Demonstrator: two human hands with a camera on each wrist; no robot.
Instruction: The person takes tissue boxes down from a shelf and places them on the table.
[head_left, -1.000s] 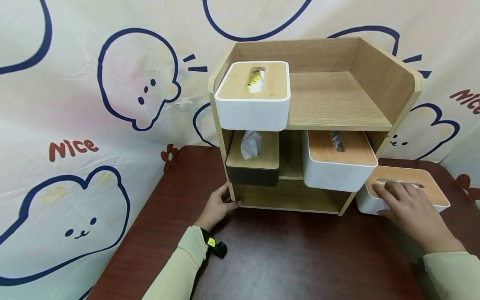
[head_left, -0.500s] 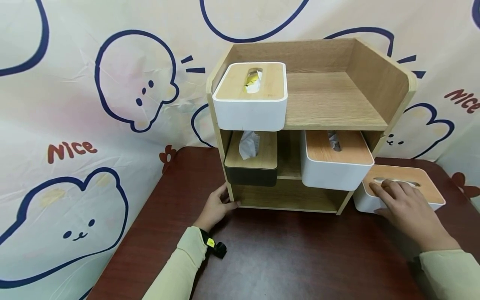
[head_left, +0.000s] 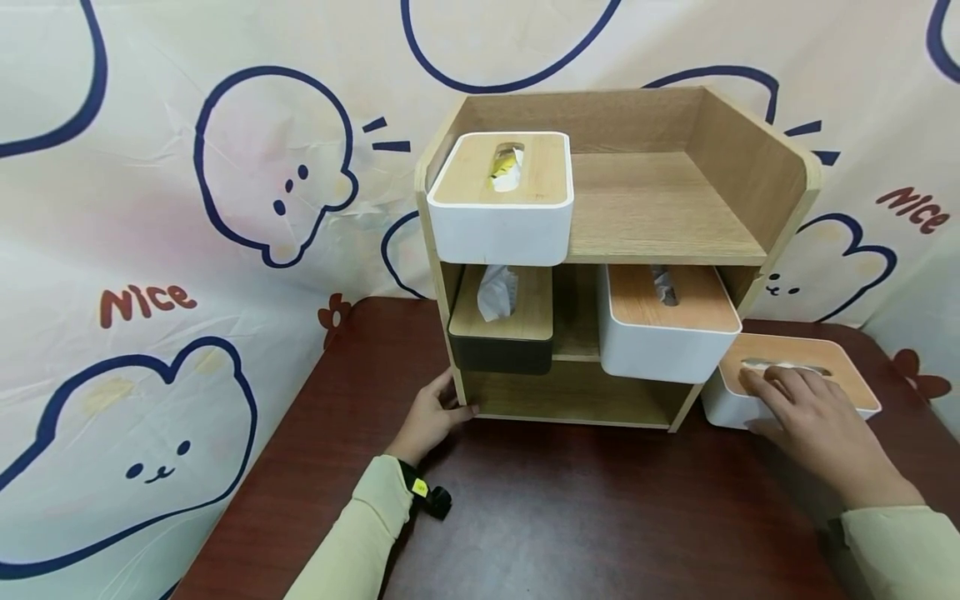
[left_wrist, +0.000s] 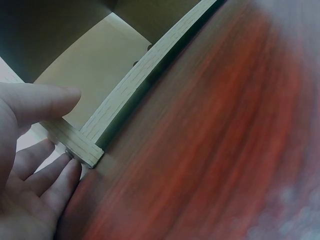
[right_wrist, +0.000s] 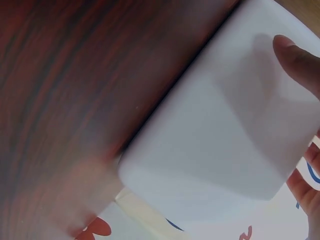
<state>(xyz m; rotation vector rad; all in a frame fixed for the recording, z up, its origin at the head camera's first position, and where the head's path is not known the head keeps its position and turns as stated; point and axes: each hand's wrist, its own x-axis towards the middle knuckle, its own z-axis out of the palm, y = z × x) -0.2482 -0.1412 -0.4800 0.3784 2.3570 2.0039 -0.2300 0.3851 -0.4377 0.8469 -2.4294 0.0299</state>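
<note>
While the left hand (head_left: 427, 421) wraps thumb and fingers around the lower left edge of the shelf (head_left: 652, 200), the right hand (head_left: 817, 433) bends over the box (head_left: 802, 350) just beside the shelf's right side; whether it grips cannot be told. Glossy, dark-red tabletop (head_left: 600, 500) spreads between both hands. The box is smooth white, round-cornered, with a slotted wooden lid (head_left: 846, 379); the shelf is pale and grained.

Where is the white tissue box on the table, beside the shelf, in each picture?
Head: the white tissue box is at the right, below middle, partly covered by the right hand.
Left wrist: not in it.
Right wrist: its white side fills the centre and right.
Shared landmark: the red-brown tabletop.
</note>
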